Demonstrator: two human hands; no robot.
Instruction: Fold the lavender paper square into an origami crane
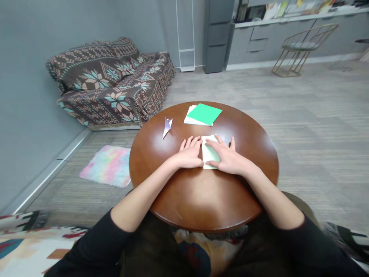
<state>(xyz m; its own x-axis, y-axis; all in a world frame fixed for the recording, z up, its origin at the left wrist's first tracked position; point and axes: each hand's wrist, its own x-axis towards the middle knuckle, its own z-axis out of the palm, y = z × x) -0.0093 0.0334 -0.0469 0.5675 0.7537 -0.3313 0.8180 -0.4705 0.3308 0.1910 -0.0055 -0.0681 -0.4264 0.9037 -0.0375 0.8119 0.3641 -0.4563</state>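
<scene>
A pale, folded-looking sheet of paper (210,154) lies flat on the round brown table (201,200). My left hand (190,152) rests at the paper's left edge, palm down, with its fingers stretched out and its thumb near the lower left corner. Over the paper's right part lies my right hand (226,156), fingers spread and touching the sheet, hiding its right edge. Neither hand grips anything. Beyond them is a stack of square paper with a green sheet (205,113) on top and white ones beneath. A small folded purple-and-white paper piece (167,126) stands to the left.
A sofa with a patterned cover (115,82) is at the back left, and a fluffy pastel rug (108,165) lies on the floor left of the table. Farther back are grey cabinets (276,38) and a gold-framed chair (301,46).
</scene>
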